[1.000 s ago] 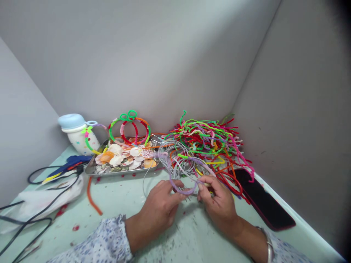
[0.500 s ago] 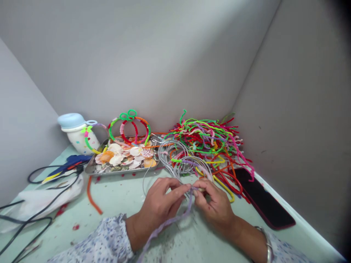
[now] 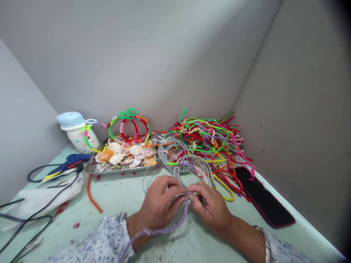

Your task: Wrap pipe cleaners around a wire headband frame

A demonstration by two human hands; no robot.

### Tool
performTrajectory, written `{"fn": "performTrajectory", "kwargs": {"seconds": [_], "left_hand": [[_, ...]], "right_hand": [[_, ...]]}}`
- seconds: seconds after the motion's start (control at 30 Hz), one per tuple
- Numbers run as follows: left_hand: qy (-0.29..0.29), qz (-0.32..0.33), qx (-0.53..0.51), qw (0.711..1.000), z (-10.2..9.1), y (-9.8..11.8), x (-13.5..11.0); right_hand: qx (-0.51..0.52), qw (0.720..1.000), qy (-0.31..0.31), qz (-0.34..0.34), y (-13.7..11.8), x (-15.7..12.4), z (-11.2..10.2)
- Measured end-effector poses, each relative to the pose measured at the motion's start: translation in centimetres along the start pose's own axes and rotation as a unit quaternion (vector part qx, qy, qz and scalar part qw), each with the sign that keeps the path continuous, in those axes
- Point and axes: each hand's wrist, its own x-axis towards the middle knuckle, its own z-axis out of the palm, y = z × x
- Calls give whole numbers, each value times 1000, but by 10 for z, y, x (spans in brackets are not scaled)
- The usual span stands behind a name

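My left hand point(image 3: 159, 204) and my right hand point(image 3: 210, 206) meet over the pale green table point(image 3: 115, 197), both pinching the end of a lilac pipe cleaner point(image 3: 164, 229). Its free length trails down and left across my left wrist and sleeve. A coil of grey wire hoops point(image 3: 179, 159) lies just beyond my fingertips. Behind it, a big heap of coloured pipe cleaners point(image 3: 211, 140) fills the corner.
A metal tray of shells point(image 3: 124, 157) sits at the back left, with pipe-cleaner rings point(image 3: 130, 126) and a white lidded jug point(image 3: 78, 133) behind it. A blue glue gun point(image 3: 70, 160), black cables and a white plastic bag point(image 3: 41, 199) lie left. A dark phone point(image 3: 263, 199) rests right.
The lilac pipe cleaner was a loop held up between my hands; now it is undone and hangs down towards my left sleeve. Both hands have drawn closer together.
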Motion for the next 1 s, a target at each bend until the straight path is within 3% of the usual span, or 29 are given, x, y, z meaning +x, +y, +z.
{"fn": "performTrajectory", "kwargs": {"seconds": [1.0], "left_hand": [[9, 19, 1, 1000, 0, 1, 0]], "right_hand": [[-10, 1000, -6, -25, 2, 0, -1]]}}
